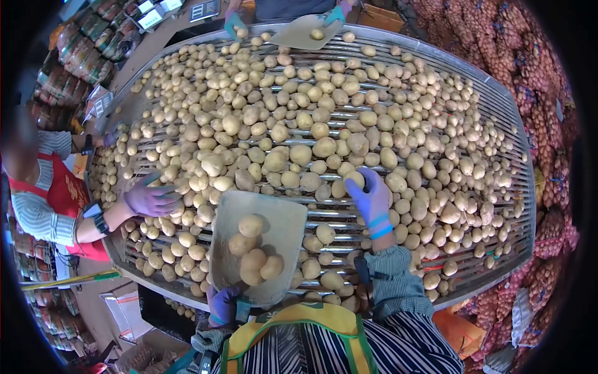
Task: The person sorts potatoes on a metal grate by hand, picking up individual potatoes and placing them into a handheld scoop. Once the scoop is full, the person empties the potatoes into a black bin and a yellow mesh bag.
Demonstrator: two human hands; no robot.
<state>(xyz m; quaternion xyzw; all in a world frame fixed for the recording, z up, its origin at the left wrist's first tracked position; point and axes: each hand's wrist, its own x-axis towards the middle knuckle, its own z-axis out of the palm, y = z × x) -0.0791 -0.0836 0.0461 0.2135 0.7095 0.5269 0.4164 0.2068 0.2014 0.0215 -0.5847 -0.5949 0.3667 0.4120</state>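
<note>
My left hand (223,305), in a purple glove, is closed at the near edge of a flat pale scoop (293,237); its handle is mostly hidden. Several potatoes (252,225) lie in the scoop, which rests over the near side of a slatted metal sorting table (339,219). To the right of the scoop, my right hand (372,198), gloved in purple with a blue cuff band, has its thumb and fingers closed around a potato (354,181). Loose potatoes (299,154) surround that hand and cover much of the slats.
On the left, a co-worker in a red apron (70,193) reaches over the table with a gloved hand (151,196). Across the table, another person's gloved hands hold a second scoop (300,34). Filled net sacks (498,56) are piled at right. A metal rim (526,168) edges the table.
</note>
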